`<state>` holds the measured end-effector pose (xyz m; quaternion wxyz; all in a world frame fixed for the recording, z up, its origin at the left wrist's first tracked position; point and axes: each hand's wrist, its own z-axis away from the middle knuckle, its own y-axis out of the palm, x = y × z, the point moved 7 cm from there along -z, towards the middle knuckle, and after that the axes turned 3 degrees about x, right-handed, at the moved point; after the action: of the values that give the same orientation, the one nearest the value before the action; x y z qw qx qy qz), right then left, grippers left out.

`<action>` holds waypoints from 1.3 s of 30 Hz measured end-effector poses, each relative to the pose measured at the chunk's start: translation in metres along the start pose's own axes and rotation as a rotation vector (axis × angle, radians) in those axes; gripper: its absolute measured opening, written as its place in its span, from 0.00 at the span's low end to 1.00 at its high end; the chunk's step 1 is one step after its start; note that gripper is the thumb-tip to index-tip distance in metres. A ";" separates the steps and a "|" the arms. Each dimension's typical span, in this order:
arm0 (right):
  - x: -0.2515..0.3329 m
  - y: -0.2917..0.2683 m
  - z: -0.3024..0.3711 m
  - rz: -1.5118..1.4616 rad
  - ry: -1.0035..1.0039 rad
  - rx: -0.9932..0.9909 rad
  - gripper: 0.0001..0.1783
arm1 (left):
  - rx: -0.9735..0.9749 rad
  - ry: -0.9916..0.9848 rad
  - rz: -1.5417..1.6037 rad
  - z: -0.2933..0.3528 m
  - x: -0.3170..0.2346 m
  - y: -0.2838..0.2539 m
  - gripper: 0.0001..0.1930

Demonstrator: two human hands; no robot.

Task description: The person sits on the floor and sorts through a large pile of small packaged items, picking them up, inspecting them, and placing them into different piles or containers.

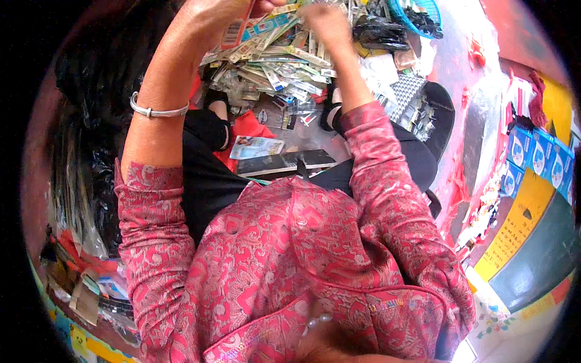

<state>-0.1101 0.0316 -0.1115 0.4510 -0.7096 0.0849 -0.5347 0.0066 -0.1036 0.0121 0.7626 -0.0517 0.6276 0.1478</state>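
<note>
At the top edge my left hand (pixel 225 13), with a pale bracelet (pixel 158 111) on the wrist, is closed on a flat orange-red packet (pixel 233 34) with a barcode. Part of that hand is cut off by the frame. My right hand (pixel 327 23) is over the far part of a heap of slim printed packets (pixel 287 60); its fingers are smeared by motion, so I cannot tell whether they hold anything. The packets are white, green and blue and lie loosely across one another between my feet.
A blue basket (pixel 417 18) holding black items stands at the far right, beside black plastic bags (pixel 380 33). Blue boxes (pixel 538 158) are stacked on the right. Dark plastic sacks (pixel 85 121) line the left. A dark flat bar (pixel 287 163) lies close to my lap.
</note>
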 end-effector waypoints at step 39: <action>-0.149 0.085 -0.033 0.364 -0.136 0.420 0.18 | -0.168 0.108 0.286 -0.001 -0.007 -0.020 0.09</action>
<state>-0.1692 0.0544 -0.2745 0.6812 -0.6081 0.0675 -0.4020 0.0098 -0.1242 0.0169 0.6920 -0.0334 0.6541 0.3037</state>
